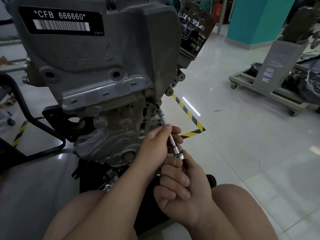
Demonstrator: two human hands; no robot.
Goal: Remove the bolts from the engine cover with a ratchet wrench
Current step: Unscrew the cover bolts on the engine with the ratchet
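Engine on a stand, seen from above by a seated person. The grey cover, carrying a black label that reads "*CFB 666660*", fills the upper left. A bolt sits in a recess at the cover's lower right edge, just under its flange. The ratchet lies below and to the right of the bolt, and its long extension runs diagonally up to meet the bolt head. The left hand reaches across from the lower left, its fingers and thumb pinching the extension about midway along. The right hand grips the ratchet handle just below the head, its fingers curled tight around it. The handle's black end shows beyond the palm. A dark oil filter projects from the engine's right side. Yellow-black tape marks the glossy floor, and a second wheeled stand is parked well apart at right.
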